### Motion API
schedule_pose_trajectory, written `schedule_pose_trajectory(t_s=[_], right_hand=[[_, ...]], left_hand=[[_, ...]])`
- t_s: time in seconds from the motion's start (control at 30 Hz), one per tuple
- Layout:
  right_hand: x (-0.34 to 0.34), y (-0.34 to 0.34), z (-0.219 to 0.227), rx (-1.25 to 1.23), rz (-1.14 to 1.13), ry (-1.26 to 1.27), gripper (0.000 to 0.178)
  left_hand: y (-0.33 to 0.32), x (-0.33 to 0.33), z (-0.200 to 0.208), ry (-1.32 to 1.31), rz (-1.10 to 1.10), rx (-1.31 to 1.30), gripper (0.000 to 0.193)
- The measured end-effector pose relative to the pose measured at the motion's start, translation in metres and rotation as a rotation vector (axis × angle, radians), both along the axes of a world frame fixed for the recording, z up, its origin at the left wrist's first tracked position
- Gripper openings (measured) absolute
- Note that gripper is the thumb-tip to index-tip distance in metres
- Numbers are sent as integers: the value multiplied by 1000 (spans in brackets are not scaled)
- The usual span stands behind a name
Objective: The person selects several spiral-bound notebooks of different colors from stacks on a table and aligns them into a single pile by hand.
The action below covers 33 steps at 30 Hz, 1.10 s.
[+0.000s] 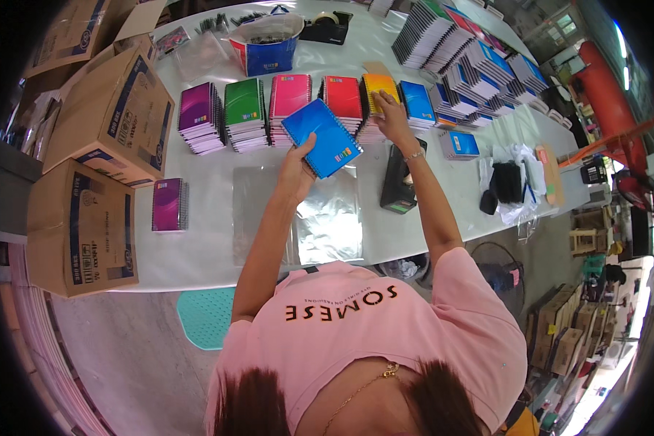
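Observation:
My left hand [298, 168] is closed on a blue spiral notebook [320, 139], held tilted above the table with the thumb across its cover. Reaching to the far row, my right hand [391, 120] has bent fingers on the top yellow notebook [376, 85] of its stack and grips at its near edge. Left of that stack stand piles of red notebooks [341, 94], pink notebooks [291, 91], green notebooks [243, 105] and purple notebooks [200, 109]. To its right is a pile of blue notebooks [417, 102]. Clear plastic sheets or bags [327, 225] lie flat below my left hand.
A black tape dispenser [398, 182] sits under my right forearm. Single purple [168, 205] and blue [459, 144] notebooks flank the work area. Cardboard boxes [98, 232] crowd the left edge. Behind the row are a blue-red container [265, 51] and more notebook stacks [479, 76].

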State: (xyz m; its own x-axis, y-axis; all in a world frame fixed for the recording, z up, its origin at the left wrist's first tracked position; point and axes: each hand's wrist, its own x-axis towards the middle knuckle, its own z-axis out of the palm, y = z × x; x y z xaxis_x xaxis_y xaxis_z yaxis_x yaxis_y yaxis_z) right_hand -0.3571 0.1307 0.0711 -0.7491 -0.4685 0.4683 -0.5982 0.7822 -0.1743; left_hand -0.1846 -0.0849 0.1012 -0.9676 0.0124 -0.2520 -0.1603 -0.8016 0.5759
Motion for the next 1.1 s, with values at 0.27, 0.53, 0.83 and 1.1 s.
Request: schedule_pose_trajectory(t_s=[0.27, 0.53, 0.83, 1.1], right_hand=[[33, 4, 35, -678, 171, -247, 36], [81, -57, 94, -728, 815, -815, 20], [30, -92, 9, -69, 125, -36, 30], [103, -107, 69, -747, 100, -410, 22]], left_hand=[[-22, 2, -28, -78, -137, 102, 50], [-44, 28, -1, 10, -455, 300, 46], [-53, 30, -27, -26, -143, -56, 37], [-89, 38, -24, -10, -59, 101, 58]])
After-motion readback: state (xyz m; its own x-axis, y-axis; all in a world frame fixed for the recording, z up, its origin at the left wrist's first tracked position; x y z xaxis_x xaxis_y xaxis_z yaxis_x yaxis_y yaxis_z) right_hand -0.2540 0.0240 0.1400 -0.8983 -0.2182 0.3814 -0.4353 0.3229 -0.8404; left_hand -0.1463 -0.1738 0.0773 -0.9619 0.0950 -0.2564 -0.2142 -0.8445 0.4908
